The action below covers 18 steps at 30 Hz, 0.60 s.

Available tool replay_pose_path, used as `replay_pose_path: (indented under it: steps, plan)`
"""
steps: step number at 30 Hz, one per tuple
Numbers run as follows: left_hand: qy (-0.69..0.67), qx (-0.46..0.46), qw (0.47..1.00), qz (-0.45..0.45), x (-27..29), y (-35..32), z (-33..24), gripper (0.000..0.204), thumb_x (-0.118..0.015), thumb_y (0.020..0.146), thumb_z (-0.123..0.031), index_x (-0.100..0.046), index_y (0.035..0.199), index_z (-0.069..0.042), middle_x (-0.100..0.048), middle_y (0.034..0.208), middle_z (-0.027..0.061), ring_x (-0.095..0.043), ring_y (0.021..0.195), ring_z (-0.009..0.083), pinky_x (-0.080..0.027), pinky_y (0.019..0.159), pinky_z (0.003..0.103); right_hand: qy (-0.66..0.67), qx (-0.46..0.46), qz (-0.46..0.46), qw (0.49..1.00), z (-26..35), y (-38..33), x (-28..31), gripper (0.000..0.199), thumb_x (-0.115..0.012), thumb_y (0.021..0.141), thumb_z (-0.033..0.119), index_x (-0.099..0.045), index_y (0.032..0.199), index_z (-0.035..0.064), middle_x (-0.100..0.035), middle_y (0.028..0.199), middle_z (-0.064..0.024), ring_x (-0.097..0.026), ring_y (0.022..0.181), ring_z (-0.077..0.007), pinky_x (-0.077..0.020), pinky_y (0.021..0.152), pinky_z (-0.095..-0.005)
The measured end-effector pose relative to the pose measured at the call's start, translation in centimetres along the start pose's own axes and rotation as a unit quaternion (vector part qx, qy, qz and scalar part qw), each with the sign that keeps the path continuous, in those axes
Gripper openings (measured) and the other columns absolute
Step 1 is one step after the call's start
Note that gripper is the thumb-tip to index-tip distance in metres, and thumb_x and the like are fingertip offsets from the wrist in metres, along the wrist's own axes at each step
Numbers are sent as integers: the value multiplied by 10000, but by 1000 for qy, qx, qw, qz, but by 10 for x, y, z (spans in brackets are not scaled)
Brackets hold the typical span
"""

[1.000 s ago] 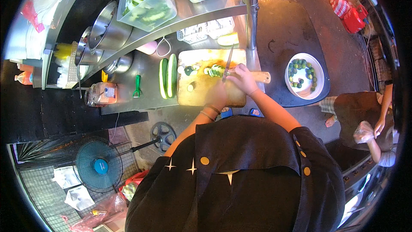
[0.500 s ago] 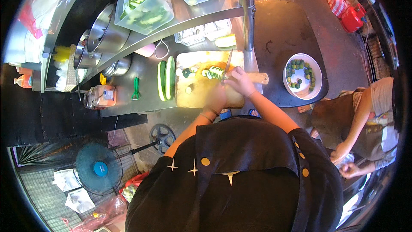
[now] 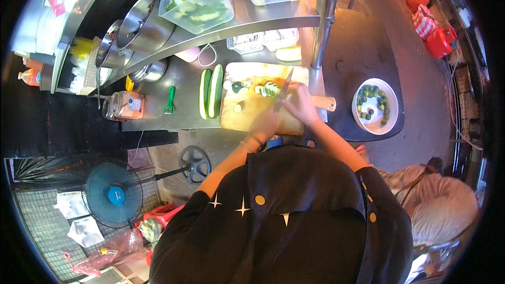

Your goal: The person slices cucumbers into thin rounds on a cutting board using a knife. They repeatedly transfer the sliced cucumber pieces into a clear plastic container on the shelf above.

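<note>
My left hand (image 3: 263, 121), somewhat blurred, is closed on a kitchen knife (image 3: 287, 84), its blade pointing away from me over the board. To the right of the blade my right hand (image 3: 301, 106) has its fingers curled at the end of a cucumber; the part under them is hidden. Green-rimmed cucumber slices (image 3: 269, 90) lie in a row just left of the blade. A wooden cutting board (image 3: 250, 118) lies under both hands. On its left part are a few cucumber end pieces (image 3: 237, 86). Two long pieces of cucumber (image 3: 214, 92) rest beside the board.
A green peeler (image 3: 170, 100) and a jar (image 3: 129, 105) are farther left on the metal counter. Above, a shelf (image 3: 252, 18) carries a plastic tub (image 3: 202, 13) of green pieces. On the right, a white bowl (image 3: 393, 97) holds small green fruits. Someone (image 3: 442, 200) bends nearby.
The whole view has shifted slightly. The knife tilts more to the right and its handle end has come nearer me. At the right, the other person has bent down.
</note>
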<state>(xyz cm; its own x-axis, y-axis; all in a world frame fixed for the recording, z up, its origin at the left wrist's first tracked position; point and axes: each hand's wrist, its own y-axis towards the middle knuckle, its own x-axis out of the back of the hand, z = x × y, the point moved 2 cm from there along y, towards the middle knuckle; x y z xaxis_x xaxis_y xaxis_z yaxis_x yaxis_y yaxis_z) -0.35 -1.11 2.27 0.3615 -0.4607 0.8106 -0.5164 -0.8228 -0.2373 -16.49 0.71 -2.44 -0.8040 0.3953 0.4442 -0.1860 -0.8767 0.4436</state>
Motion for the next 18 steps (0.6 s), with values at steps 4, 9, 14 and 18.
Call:
replay_pose_path:
  steps: [4, 9, 14, 18]
  plan:
    - [-77, -57, 994, -43, 40, -28, 17, 273, -478, 906, -246, -530, 887, 21, -605, 717, 247, -613, 670, 396, -467, 601, 471, -63, -13, 25, 998, 15, 8, -11, 701, -725, 725, 314, -378, 1254, 11, -470, 1177, -210, -451, 1110, -372, -374, 961, -428]
    - [-77, 41, 994, -59, 58, -55, 59, 282, -504, 907, -260, -528, 868, 19, -583, 613, 201, -619, 538, 311, -472, 535, 417, -153, 41, 68, 985, 28, 26, -42, 746, -721, 689, 400, -413, 1303, 111, -446, 1242, -187, -437, 1130, -358, -355, 969, -448]
    - [-106, 153, 982, -28, 66, -80, 90, 304, -473, 902, -266, -546, 921, 28, -602, 761, 268, -591, 752, 442, -461, 663, 501, -268, 55, 91, 958, 25, 30, -73, 587, -696, 704, 405, -527, 1219, 180, -482, 1223, -117, -470, 1077, -316, -400, 901, -429]
    - [-132, 139, 978, -78, 72, -90, 100, 314, -483, 900, -274, -547, 887, 33, -600, 734, 263, -593, 699, 439, -462, 620, 497, -289, 50, 99, 951, 5, 35, -80, 460, -704, 701, 355, -597, 1107, 168, -547, 1140, -68, -535, 943, -279, -459, 805, -396]
